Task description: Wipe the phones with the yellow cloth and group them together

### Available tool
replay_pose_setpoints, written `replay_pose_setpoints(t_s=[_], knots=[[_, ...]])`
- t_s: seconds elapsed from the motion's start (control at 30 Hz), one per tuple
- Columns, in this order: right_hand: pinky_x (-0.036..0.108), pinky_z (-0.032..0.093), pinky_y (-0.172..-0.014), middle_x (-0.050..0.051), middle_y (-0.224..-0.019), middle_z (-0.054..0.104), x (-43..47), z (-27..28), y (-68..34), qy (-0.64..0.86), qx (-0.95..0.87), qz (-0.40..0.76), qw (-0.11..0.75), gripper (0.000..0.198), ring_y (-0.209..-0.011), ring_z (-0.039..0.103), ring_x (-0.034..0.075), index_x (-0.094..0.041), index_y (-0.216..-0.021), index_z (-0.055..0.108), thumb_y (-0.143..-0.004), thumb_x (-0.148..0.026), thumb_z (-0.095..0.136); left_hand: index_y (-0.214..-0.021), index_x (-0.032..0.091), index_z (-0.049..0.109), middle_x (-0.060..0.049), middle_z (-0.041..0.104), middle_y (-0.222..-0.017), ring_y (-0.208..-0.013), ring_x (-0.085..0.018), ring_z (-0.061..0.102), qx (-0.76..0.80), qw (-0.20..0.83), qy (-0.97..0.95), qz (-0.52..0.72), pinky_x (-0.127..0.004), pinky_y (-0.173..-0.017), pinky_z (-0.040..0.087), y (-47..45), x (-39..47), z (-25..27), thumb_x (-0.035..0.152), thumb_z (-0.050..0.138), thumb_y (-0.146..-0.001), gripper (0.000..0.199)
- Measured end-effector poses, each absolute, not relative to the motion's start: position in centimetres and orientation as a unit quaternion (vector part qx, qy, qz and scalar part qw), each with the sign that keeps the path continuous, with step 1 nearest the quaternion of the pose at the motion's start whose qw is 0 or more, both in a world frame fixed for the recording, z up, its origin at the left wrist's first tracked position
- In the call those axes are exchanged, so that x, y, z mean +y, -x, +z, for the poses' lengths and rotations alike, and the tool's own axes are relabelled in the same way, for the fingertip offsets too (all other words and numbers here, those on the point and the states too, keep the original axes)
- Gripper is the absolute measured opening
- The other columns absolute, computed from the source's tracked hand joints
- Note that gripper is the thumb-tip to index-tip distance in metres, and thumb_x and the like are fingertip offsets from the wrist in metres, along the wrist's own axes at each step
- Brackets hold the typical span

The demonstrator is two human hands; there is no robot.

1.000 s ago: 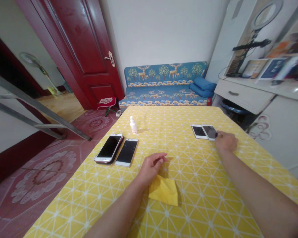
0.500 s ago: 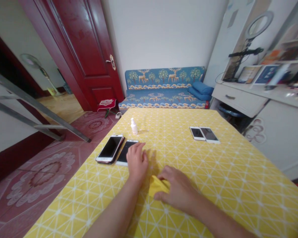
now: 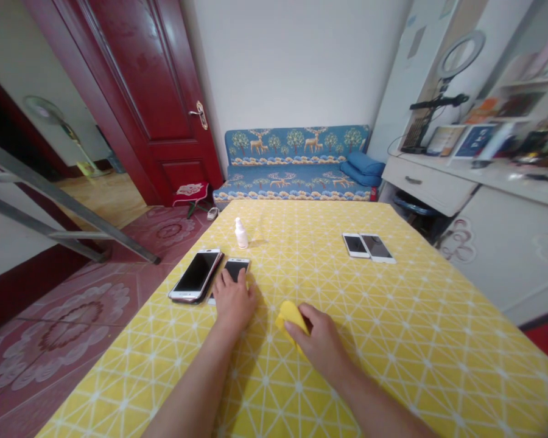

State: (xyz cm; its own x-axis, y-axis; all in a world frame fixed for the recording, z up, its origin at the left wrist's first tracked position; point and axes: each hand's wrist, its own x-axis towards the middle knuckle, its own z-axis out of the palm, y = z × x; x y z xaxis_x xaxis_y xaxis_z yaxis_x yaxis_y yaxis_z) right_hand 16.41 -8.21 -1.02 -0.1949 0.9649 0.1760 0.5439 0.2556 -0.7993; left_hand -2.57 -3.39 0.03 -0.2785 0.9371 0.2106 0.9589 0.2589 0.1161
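Note:
My right hand [image 3: 322,337] pinches a folded yellow cloth [image 3: 292,314] between thumb and fingers, just above the table. My left hand [image 3: 234,299] lies palm down over the lower part of a white smartphone with a dark screen [image 3: 236,267], its fingers somewhat spread. Whether the fingertips press on the phone or hover over it, I cannot tell. Left of that phone, a larger white smartphone [image 3: 200,272] rests on a dark case or another device. Behind them a small white spray bottle [image 3: 241,233] stands upright.
Two more white phones, a smaller one [image 3: 355,245] and a larger one [image 3: 378,248], lie side by side farther right. A yellow patterned cloth covers the table [image 3: 296,389]. Beyond are a blue sofa [image 3: 296,173], a white cabinet [image 3: 493,243] and a metal ladder [image 3: 86,234].
My left hand has shifted left, onto the white phone beside the larger one. My right hand has raised the yellow cloth slightly and gathered it in its fingers. The view has turned slightly right.

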Motion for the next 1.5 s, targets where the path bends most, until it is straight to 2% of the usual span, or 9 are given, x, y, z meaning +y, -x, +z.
replay_pose_setpoints(t_s=[0.2,0.5,0.63,0.83,0.97,1.13,1.3,1.4,1.5], knots=[[0.022,0.03,-0.053,-0.004,-0.062,0.049,-7.8,-1.9,-16.4,0.527,-0.707,0.311,0.355,0.021,-0.057,0.044,0.011,-0.02,-0.068,0.048,-0.078,-0.034,0.061,-0.132,0.016,0.051,-0.017,0.048,-0.131,-0.122,-0.03,0.043,-0.73,-0.01,0.662,-0.171,-0.039,-0.102,0.034,1.9,-3.5,0.2,0.026,0.056,-0.077,0.056],[0.021,0.032,-0.053,-0.004,-0.061,0.048,-7.4,-1.9,-16.5,0.517,-0.685,0.34,0.385,0.023,-0.057,0.044,0.011,-0.02,-0.067,0.049,-0.078,-0.035,0.062,-0.145,0.009,0.023,-0.022,0.059,-0.12,-0.111,-0.034,0.057,-0.778,-0.1,0.589,-0.194,-0.04,-0.089,0.043,2.9,-3.3,0.8,0.044,0.071,-0.064,0.101],[0.021,0.032,-0.052,-0.005,-0.061,0.047,-7.5,-1.9,-16.6,0.509,-0.681,0.353,0.391,0.022,-0.057,0.043,0.011,-0.019,-0.068,0.05,-0.079,-0.035,0.061,-0.141,0.015,0.033,-0.018,0.064,-0.115,-0.106,-0.033,0.06,-0.758,-0.17,0.572,-0.264,-0.041,-0.088,0.044,3.1,-3.0,0.6,0.035,0.076,-0.06,0.094],[0.022,0.038,-0.057,-0.002,-0.067,0.056,-7.2,-1.3,-16.8,0.495,-0.646,0.4,0.422,0.019,-0.063,0.049,0.013,-0.017,-0.075,0.057,-0.081,-0.035,0.058,-0.12,0.02,0.053,-0.003,0.069,-0.098,-0.078,-0.013,0.065,-0.479,-0.566,0.363,-0.565,-0.02,-0.066,0.049,1.9,-3.2,0.9,0.025,0.077,-0.064,0.061],[0.025,0.041,-0.059,0.001,-0.075,0.062,-6.9,-0.7,-17.1,0.498,-0.601,0.438,0.446,0.023,-0.067,0.053,0.015,-0.016,-0.083,0.062,-0.08,-0.039,0.059,-0.103,0.015,0.061,-0.003,0.071,-0.086,-0.074,-0.011,0.066,-0.389,-0.659,0.256,-0.591,-0.018,-0.065,0.05,1.3,-3.6,1.1,0.018,0.071,-0.072,0.032],[0.025,0.045,-0.057,0.001,-0.077,0.065,-6.0,-0.8,-18.0,0.47,-0.438,0.541,0.544,0.03,-0.067,0.059,0.016,-0.017,-0.089,0.064,-0.073,-0.042,0.068,-0.123,0.007,0.053,-0.016,0.068,-0.111,-0.097,-0.024,0.067,-0.292,-0.753,0.23,-0.543,-0.037,-0.091,0.049,0.6,-3.4,0.6,0.033,0.052,-0.088,0.044],[0.028,0.051,-0.07,0.001,-0.093,0.068,-4.4,-1.5,-19.2,0.405,-0.247,0.59,0.653,0.028,-0.084,0.065,0.018,-0.022,-0.09,0.064,-0.068,-0.036,0.072,-0.128,0.006,0.05,-0.018,0.066,-0.115,-0.108,-0.027,0.062,-0.226,-0.824,0.21,-0.475,-0.042,-0.101,0.041,-0.5,-3.9,0.7,0.044,0.039,-0.093,0.053],[0.034,0.05,-0.083,0.003,-0.104,0.067,-4.4,-1.6,-19.4,0.43,-0.33,0.516,0.663,0.027,-0.095,0.063,0.019,-0.022,-0.1,0.064,-0.077,-0.036,0.064,-0.123,0.005,0.054,-0.019,0.068,-0.109,-0.103,-0.028,0.065,-0.222,-0.837,0.191,-0.462,-0.046,-0.096,0.044,-1.3,-4.4,0.8,0.048,0.037,-0.093,0.055],[0.039,0.045,-0.097,0.007,-0.118,0.062,-5.7,-1.2,-18.6,0.461,-0.533,0.351,0.617,0.028,-0.111,0.057,0.021,-0.023,-0.114,0.063,-0.09,-0.032,0.051,-0.116,0.006,0.058,-0.017,0.071,-0.098,-0.091,-0.025,0.068,-0.23,-0.828,0.172,-0.482,-0.041,-0.087,0.049,-2.0,-4.6,0.8,0.048,0.036,-0.093,0.053]])
